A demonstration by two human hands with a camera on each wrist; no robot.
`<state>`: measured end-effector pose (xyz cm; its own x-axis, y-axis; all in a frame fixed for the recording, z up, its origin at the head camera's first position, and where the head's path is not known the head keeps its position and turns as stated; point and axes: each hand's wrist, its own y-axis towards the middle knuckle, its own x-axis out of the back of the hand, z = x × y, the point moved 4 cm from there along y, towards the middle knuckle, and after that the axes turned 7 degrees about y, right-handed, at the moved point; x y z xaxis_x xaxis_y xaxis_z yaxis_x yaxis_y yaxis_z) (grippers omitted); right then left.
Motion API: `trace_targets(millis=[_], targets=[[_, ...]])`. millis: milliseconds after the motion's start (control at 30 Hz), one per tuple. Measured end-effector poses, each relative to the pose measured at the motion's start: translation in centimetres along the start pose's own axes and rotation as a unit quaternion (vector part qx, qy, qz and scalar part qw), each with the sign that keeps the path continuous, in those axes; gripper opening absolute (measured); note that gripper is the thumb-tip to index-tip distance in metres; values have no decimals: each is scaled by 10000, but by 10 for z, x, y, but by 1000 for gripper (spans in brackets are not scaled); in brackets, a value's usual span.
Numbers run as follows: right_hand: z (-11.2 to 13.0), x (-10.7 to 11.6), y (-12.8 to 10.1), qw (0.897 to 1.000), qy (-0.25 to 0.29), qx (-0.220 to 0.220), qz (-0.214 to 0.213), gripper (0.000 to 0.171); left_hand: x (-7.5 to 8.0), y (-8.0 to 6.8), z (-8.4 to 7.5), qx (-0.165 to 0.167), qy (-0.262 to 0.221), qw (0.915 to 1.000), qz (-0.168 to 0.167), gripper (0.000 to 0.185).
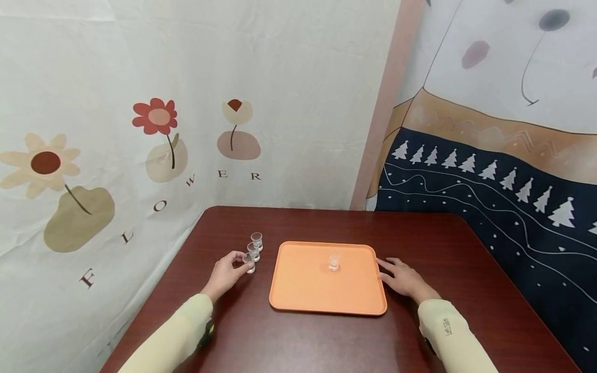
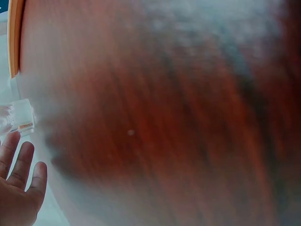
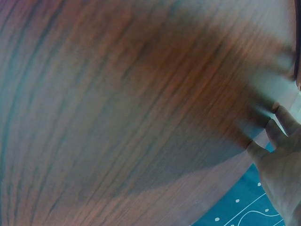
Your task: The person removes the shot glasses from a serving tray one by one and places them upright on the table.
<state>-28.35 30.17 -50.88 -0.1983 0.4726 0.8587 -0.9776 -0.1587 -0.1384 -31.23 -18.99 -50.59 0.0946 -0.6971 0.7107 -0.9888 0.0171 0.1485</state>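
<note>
Head view: my left hand (image 1: pixel 227 273) sits on the dark wooden table (image 1: pixel 326 342) at about nine o'clock from the orange tray (image 1: pixel 308 290), thumb and fingertips pinched round the nearest small glass (image 1: pixel 249 263). That glass is the front one of a short row of three; the middle glass (image 1: pixel 254 251) stands just beside it toward one o'clock, and the far glass (image 1: pixel 257 241) just beyond that, all upright on the table and off the tray. A fourth glass (image 1: pixel 334 260) stands upright on the tray, a little toward twelve o'clock from the tray's centre, well apart from the row.

My right hand (image 1: pixel 403 280) lies flat at the tray's three o'clock edge, fingers straight and spread, gripping nothing; the fingertips are at the rim, though I cannot tell whether they touch it.

My left wrist view is blurred: it shows my fingers (image 2: pixel 21 165) with a clear glass (image 2: pixel 19 116) at twelve o'clock from them and a sliver of orange tray at the top left. My right wrist view shows mostly wood grain, my hand at the lower right.
</note>
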Motion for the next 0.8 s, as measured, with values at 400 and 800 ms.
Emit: trace_targets(millis=[400,800], targets=[[0,0,-1,10000,-39,76,11,58,5,3,1,61,-283,9996,-19,51],[0,0,-1,10000,-19,67,-1,59,14,15,-19,-98,-418,9990,-128,50]])
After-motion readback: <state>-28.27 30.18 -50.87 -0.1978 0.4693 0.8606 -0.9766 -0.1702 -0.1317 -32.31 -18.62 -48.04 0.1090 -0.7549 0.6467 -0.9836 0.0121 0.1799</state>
